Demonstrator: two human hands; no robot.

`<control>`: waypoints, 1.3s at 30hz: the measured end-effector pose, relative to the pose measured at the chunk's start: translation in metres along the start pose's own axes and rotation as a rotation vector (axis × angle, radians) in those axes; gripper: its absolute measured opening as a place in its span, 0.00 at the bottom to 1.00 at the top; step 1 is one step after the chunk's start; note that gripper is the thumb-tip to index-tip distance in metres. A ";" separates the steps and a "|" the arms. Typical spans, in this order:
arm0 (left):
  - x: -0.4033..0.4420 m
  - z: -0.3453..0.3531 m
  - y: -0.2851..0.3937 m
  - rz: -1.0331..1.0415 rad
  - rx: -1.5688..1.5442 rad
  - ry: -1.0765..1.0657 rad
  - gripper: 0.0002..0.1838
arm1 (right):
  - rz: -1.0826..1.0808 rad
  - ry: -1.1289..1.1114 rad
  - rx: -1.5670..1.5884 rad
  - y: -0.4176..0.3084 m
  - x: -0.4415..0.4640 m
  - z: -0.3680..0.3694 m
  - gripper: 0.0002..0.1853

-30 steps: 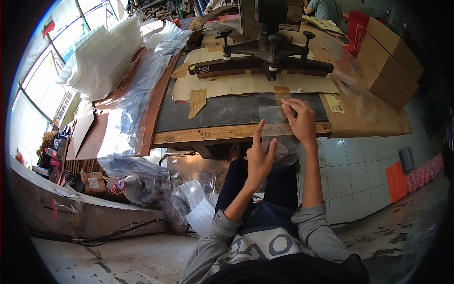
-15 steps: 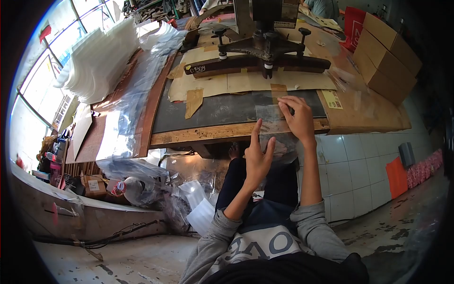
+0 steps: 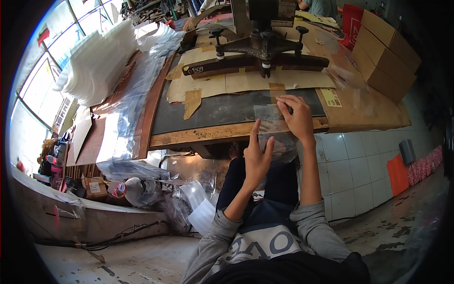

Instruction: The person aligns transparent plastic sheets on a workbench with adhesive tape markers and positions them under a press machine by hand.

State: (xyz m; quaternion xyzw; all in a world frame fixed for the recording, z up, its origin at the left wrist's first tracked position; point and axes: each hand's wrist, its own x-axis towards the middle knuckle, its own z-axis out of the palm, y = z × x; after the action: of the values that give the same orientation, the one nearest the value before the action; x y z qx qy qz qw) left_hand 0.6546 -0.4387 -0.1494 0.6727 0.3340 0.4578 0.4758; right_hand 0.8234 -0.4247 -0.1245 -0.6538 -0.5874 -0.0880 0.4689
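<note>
A clear plastic bag or sheet [image 3: 270, 112] lies over the front edge of the dark work surface [image 3: 213, 111] and hangs down towards my lap. My right hand [image 3: 299, 119] is closed at its upper right side, fingertips and thumb bent together around the film. Lower down, my left hand [image 3: 257, 160] has its index finger and thumb stretched apart against the left side of the plastic. Its other fingers are partly hidden. Past the hands stands a black metal press [image 3: 265, 47] with a long curved bar [image 3: 227, 66] across yellowish card.
White foam sheets [image 3: 101, 64] are stacked at left, beside clear plastic film [image 3: 125, 113]. Cardboard boxes [image 3: 385, 57] and a red bag [image 3: 351, 26] stand at right. Below left are a large plastic bottle [image 3: 137, 189] and loose wrap. Another person's sleeve [image 3: 322, 6] shows at the back.
Both hands and the plastic keep practically the same position. Only the camera view has shifted very slightly.
</note>
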 end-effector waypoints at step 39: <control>-0.038 -0.043 0.039 -0.303 -0.328 -0.318 0.33 | -0.020 -0.271 -0.300 0.027 0.084 0.000 0.09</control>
State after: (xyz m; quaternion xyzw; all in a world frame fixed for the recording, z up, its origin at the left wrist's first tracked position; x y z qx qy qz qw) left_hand 0.6014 -0.4707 -0.1188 0.5923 0.2733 0.3182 0.6880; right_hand 0.8707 -0.3634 -0.0826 -0.7164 -0.6318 -0.0902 0.2818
